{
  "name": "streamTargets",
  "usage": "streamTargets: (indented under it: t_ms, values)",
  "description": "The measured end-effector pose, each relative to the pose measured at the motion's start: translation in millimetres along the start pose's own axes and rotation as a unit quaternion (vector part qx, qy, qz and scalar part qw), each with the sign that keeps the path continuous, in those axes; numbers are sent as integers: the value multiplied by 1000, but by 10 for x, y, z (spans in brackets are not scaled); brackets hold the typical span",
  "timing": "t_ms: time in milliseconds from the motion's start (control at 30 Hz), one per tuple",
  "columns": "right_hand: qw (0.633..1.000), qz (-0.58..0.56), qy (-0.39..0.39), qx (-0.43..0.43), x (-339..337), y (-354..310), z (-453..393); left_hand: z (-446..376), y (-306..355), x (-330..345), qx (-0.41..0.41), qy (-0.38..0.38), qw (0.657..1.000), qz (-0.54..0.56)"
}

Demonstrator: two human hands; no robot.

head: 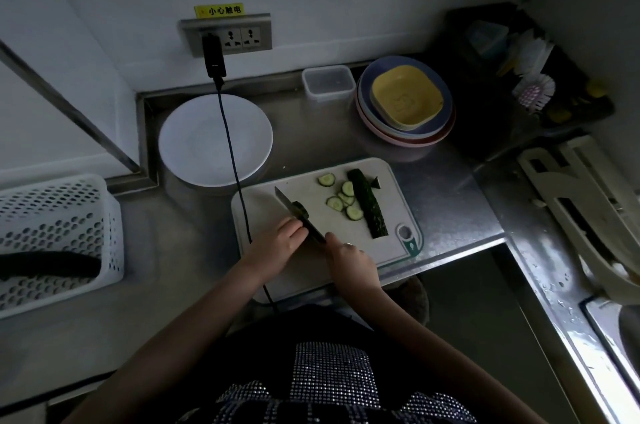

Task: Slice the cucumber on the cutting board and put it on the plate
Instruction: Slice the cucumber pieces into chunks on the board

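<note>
Left hand [277, 243] fingers curled round cucumber piece [300, 209] on cutting board [311, 271]; right hand [349, 260] gripped knife [294, 212]. Slices [341, 198] lay right; plate [214, 139] far-left, bare. Advice: tuck fingertips, cut straight down.

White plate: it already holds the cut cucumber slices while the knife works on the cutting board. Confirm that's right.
Not right. In the head view the white plate holds no slices; the cucumber slices lie on the cutting board, beside the long cucumber piece. The knife is indeed working on the board.
</note>
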State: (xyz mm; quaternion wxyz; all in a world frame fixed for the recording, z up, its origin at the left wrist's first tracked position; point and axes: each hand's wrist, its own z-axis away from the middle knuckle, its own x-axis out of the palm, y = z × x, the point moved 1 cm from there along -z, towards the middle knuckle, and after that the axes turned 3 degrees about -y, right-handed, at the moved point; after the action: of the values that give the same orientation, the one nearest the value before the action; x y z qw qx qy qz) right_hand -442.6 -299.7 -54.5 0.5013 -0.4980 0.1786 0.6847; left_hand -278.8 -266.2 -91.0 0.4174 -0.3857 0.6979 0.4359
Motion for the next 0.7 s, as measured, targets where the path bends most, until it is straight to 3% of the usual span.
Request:
streamTargets:
  t_ms: [267, 500, 700]
  values:
    - [987, -122, 60, 87, -127, 191, -20, 30, -32, 35, 4, -7, 1000, 22]
    - [990, -127, 55, 7, -143, 18, 132, 27, -34, 54, -9, 19, 1000, 21]
    - [993, -114, 41, 7, -102, -59, 154, 31, -25, 38, -17, 9, 1000, 20]
